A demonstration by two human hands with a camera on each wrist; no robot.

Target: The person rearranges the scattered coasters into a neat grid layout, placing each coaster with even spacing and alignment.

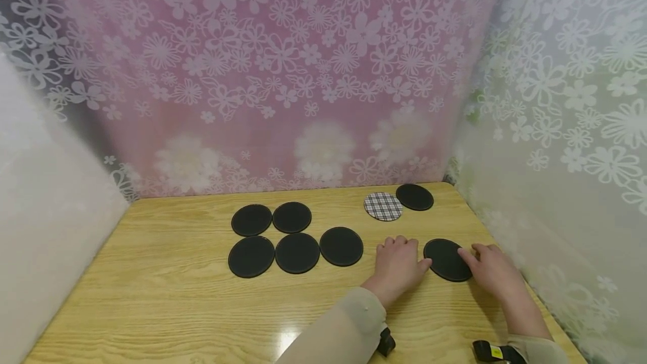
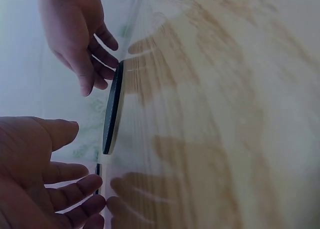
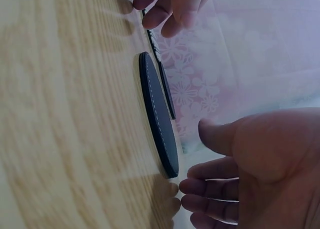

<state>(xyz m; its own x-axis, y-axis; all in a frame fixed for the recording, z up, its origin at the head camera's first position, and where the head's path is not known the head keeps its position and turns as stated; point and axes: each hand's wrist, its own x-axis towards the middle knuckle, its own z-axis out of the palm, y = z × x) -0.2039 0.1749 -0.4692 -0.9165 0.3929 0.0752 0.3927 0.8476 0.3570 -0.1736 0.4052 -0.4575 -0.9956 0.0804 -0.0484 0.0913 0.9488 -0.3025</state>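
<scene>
A round black coaster lies on the right part of the table between the two hands. Its stitched rim shows edge-on in the right wrist view, where the coaster appears layered and thick. My left hand is just left of it, fingers relaxed, thumb pointing at its near-left edge. On the other side, my right hand has its thumb overlapping the right edge in the head view. Both wrist views show loosely bent, spread fingers on the left hand and right hand, with nothing gripped.
Several black coasters lie in two touching rows left of the hands on the wooden table. Farther back, a plaid coaster meets another black coaster. Floral curtains rise behind and along the right table edge.
</scene>
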